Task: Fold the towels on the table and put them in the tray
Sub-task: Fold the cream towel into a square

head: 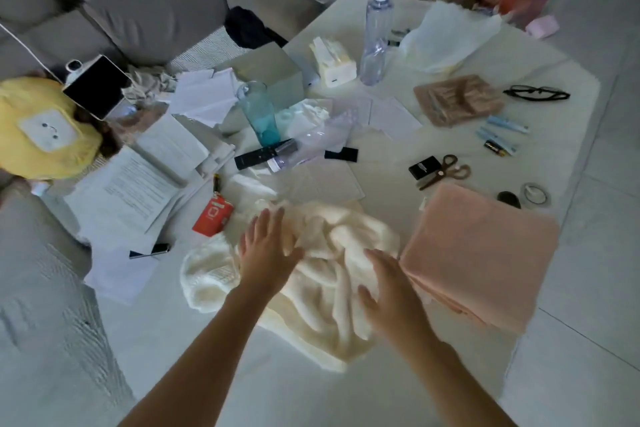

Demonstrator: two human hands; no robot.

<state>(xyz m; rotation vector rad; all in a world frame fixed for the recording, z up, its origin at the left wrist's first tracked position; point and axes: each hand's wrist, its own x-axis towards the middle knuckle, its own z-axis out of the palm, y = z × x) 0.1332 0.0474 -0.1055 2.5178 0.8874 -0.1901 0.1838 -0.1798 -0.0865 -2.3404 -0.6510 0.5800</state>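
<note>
From the head view we see the cream towel lying crumpled on the near part of the white table; our left hand rests flat on its left side, fingers spread and grasping nothing; our right hand lies on its right side, and it seems loose rather than clenched, though blur softens the fingers; just right of the cream towel, touching it, sits a folded pink towel; beyond the cream towel lie scissors and a clear bottle.
</note>
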